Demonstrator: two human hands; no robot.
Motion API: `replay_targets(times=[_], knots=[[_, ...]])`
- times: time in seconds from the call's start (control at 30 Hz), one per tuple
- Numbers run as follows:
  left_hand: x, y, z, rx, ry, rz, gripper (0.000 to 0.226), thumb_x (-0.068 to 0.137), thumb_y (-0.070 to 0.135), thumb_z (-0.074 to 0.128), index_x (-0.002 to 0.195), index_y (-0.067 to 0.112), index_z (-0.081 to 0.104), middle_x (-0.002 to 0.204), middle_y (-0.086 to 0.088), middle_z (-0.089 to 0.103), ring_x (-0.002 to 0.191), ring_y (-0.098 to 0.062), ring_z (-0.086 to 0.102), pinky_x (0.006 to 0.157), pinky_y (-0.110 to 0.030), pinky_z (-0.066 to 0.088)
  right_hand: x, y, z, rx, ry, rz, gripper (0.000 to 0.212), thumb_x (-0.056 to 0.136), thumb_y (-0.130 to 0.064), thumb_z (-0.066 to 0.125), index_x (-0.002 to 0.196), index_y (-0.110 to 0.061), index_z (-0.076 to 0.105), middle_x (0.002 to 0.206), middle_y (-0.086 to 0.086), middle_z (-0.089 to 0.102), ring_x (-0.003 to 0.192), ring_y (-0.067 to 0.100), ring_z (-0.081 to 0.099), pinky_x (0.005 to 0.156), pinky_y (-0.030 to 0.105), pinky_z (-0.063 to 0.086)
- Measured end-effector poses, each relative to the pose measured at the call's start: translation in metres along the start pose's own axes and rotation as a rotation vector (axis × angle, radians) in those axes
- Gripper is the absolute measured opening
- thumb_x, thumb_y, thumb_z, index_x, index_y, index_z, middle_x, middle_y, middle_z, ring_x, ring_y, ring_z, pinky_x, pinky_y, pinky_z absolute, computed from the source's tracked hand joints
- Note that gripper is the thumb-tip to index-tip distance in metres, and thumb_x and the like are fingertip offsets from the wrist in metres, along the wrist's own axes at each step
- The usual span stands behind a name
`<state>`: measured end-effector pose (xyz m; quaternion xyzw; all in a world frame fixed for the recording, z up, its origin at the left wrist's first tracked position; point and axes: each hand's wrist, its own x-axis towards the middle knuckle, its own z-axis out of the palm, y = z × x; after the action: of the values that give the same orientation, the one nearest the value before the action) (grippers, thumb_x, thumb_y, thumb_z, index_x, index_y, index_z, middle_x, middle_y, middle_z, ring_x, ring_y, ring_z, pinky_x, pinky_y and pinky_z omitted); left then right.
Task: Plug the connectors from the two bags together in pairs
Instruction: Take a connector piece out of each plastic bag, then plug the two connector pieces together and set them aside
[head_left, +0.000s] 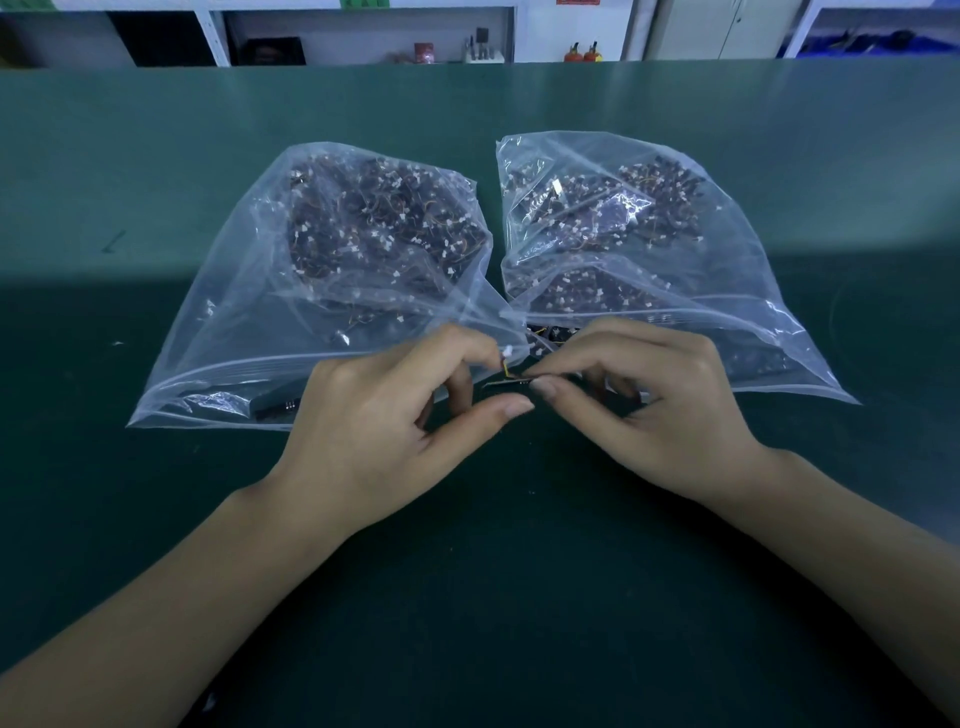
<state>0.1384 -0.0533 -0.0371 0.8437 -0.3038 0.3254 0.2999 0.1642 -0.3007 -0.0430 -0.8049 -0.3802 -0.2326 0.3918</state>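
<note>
Both hands meet at the middle of the table (156, 519), just in front of the mouths of the two clear bags. The left hand (395, 415) pinches a small white plug (508, 352) between forefinger and thumb, with its short yellow and dark wires (506, 370) trailing down toward the palm. The right hand (639, 395) pinches a thin dark part (506, 383), which lies roughly level, its long axis running left to right, its free end pointing at the left hand. The plug sits just above and slightly beyond that free end, very near it; whether the two already touch is too small to tell. So the mating looks to turn on one relation: the plug has to come down and line up with the dark part's long axis, then be pushed along it toward the right hand. Both hands are equally near, so either could close the gap, though the left hand, holding the lighter loose piece, seems the likelier one to turn and lower it. The left bag (260, 322) and right bag (727, 312) lie side by side, touching near their open ends, each full of dark wired pieces with white plugs. No finished pairs are visible on the table.
</note>
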Motion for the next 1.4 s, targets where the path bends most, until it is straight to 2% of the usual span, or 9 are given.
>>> replay_targets(times=[0.13,0.3,0.43,0.77,0.97,1.17,1.4], knots=[[-0.0011,-0.0053,0.0028,-0.026,0.029,0.038,0.02,0.104,0.034,0.074,0.097,0.017,0.08,0.082,0.012,0.07,0.065,0.005,0.045,0.047,-0.035,0.046,0.0001,-0.0022,-0.0003,0.023,0.004,-0.016,0.004,0.098,-0.011,0.077,0.097,-0.009,0.081,0.086,0.0,0.072,0.065,0.012,0.059,0.065,0.011,0.038],[-0.0002,-0.0064,0.0028,-0.039,0.044,0.054,0.015,0.103,0.027,0.076,0.097,0.013,0.081,0.089,0.008,0.07,0.06,-0.01,0.05,0.047,-0.039,0.045,0.0006,-0.0025,-0.0017,0.016,0.097,-0.041,0.002,0.094,-0.011,0.082,0.096,-0.01,0.081,0.087,0.0,0.074,0.068,0.004,0.056,0.065,0.014,0.041],[-0.0004,-0.0061,0.0026,-0.056,0.049,0.061,0.017,0.103,0.026,0.077,0.096,0.011,0.083,0.09,0.004,0.072,0.06,-0.019,0.057,0.049,-0.041,0.047,-0.0001,-0.0022,-0.0016,0.018,0.054,-0.035,0.003,0.096,-0.01,0.079,0.093,-0.008,0.078,0.086,0.0,0.072,0.069,0.005,0.055,0.068,0.012,0.04],[0.0002,-0.0046,0.0022,-0.028,0.037,0.04,0.016,0.103,0.028,0.076,0.096,0.015,0.081,0.091,0.01,0.069,0.059,-0.01,0.049,0.048,-0.038,0.045,0.0006,-0.0022,0.0007,0.022,0.035,-0.018,0.008,0.099,-0.012,0.076,0.094,-0.007,0.075,0.089,-0.002,0.07,0.07,0.01,0.058,0.069,0.01,0.041],[0.0004,-0.0034,0.0024,-0.026,0.033,0.054,0.016,0.104,0.027,0.075,0.095,0.015,0.08,0.091,0.012,0.068,0.058,-0.011,0.049,0.046,-0.038,0.043,0.0011,-0.0027,0.0008,0.012,0.021,-0.007,0.01,0.1,-0.014,0.075,0.095,-0.006,0.075,0.091,-0.003,0.07,0.071,0.014,0.06,0.069,0.011,0.041],[0.0013,-0.002,0.0018,-0.022,0.03,0.063,0.016,0.104,0.028,0.075,0.095,0.016,0.079,0.091,0.022,0.057,0.059,-0.007,0.046,0.046,-0.037,0.041,0.0017,-0.0038,0.0002,0.015,0.008,0.004,0.01,0.1,-0.014,0.075,0.094,-0.006,0.075,0.09,-0.002,0.07,0.07,0.016,0.06,0.069,0.013,0.041],[0.0002,-0.0064,0.0031,-0.048,0.016,0.036,0.015,0.104,0.029,0.075,0.099,0.016,0.081,0.091,0.015,0.067,0.061,-0.008,0.05,0.048,-0.037,0.045,0.0016,-0.0041,0.0004,0.028,-0.001,-0.004,0.013,0.097,-0.018,0.077,0.103,-0.007,0.075,0.093,-0.001,0.072,0.071,0.015,0.062,0.062,0.019,0.046]])
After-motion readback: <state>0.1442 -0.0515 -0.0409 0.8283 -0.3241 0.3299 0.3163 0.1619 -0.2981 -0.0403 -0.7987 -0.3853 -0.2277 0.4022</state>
